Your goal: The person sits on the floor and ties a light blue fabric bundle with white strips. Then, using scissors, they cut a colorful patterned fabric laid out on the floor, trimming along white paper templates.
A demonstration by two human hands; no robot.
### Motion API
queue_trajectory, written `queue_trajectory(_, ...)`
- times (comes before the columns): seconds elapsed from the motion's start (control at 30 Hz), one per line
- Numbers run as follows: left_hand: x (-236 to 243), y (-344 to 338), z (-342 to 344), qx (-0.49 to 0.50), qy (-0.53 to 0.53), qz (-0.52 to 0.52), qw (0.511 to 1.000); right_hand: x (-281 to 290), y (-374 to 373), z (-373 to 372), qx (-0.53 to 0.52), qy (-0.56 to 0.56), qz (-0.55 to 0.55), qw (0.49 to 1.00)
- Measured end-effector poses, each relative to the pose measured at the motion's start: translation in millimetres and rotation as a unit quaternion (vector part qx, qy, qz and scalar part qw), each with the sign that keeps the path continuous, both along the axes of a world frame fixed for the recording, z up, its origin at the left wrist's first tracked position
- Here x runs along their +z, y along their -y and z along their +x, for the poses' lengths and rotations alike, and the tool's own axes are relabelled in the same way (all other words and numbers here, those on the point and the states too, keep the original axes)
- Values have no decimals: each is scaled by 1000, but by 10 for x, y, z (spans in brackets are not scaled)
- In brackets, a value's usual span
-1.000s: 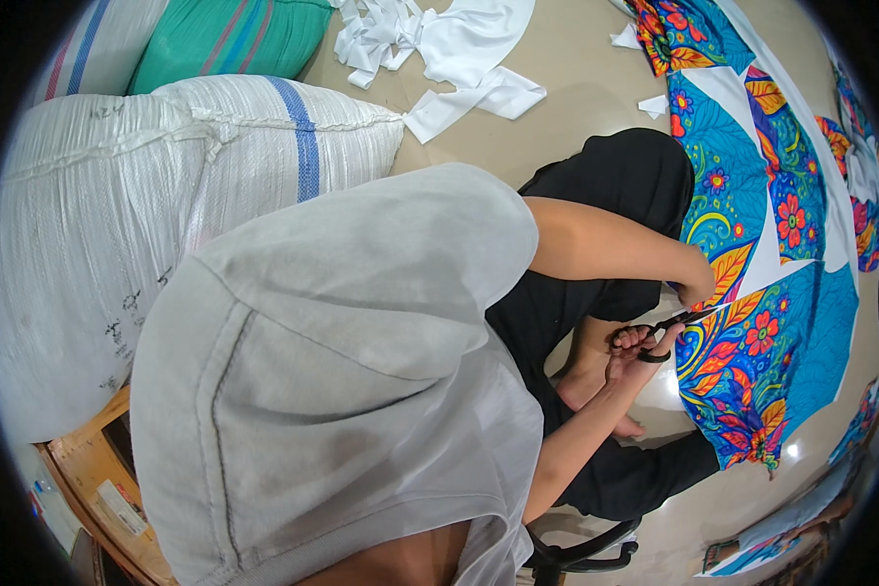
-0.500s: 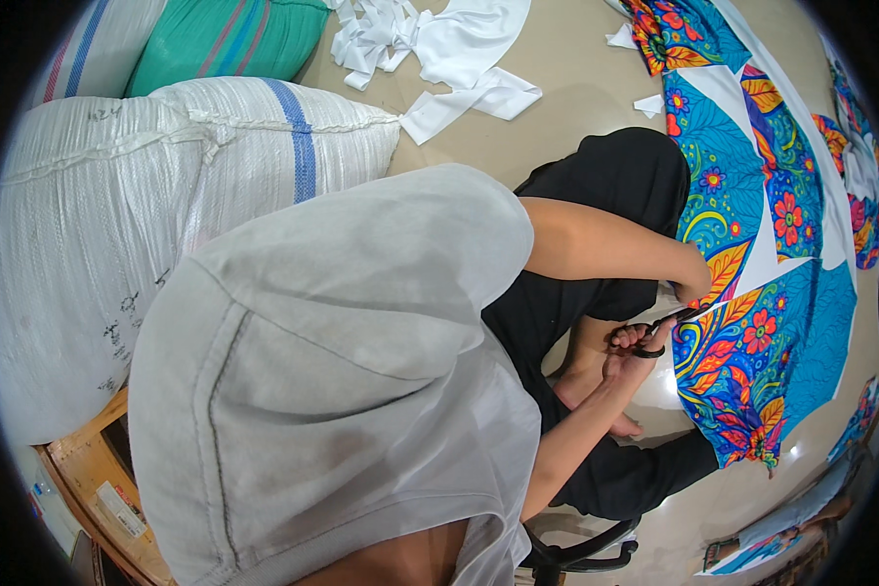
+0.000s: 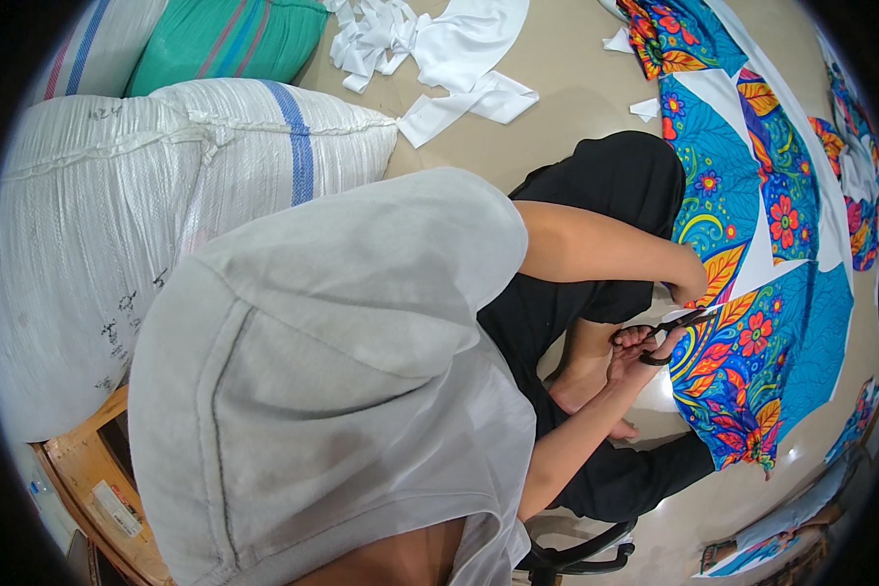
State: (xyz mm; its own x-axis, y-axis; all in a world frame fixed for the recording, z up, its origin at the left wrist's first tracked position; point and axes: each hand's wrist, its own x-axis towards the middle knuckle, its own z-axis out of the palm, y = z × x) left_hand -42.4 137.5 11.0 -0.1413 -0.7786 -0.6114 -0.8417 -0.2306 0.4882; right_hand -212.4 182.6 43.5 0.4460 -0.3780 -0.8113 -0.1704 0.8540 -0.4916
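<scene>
My right hand [image 3: 640,344] is curled through the handles of black-handled scissors [image 3: 660,358]. Their blades reach the edge of a brightly printed cloth [image 3: 755,334] with orange leaves and red flowers on blue. Just above the blades, my left hand [image 3: 691,285] is bent down and closed on the cloth's near edge; most of its fingertips are hidden. The cloth spreads over my lap and the floor, with white parts [image 3: 760,256] between its printed panels.
White woven sacks [image 3: 88,264] and a green sack [image 3: 230,39] stand at the left. White cloth strips [image 3: 469,103] lie at the top, and small white scraps [image 3: 645,109] beside the print. Lower left is a wooden piece of furniture [image 3: 98,479]; black curved legs [image 3: 581,557] stand at the bottom.
My right hand and the scissors have shifted slightly rightward along the cloth edge. My left hand holds nearly the same place, and the whole view has moved a little.
</scene>
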Motion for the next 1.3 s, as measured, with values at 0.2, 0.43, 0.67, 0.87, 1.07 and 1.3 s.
queue_trajectory(0.2,22,-8,24,-2,-32,-41,999,-129,90,76,1,-16,-35,999)
queue_trajectory(0.43,89,-60,43,4,-34,-51,998,-277,125,99,8,-36,-56,998)
queue_trajectory(0.67,88,-46,21,-2,-36,-66,997,-383,158,67,4,-43,-74,996)
queue_trajectory(0.87,136,-80,39,-9,-34,-55,998,-302,93,111,4,-62,-102,993)
queue_trajectory(1.07,126,-52,28,-1,-26,-24,999,-366,80,94,-16,-81,-116,990)
queue_trajectory(1.3,34,22,5,-17,-4,15,1000,-372,32,105,-15,-85,-133,987)
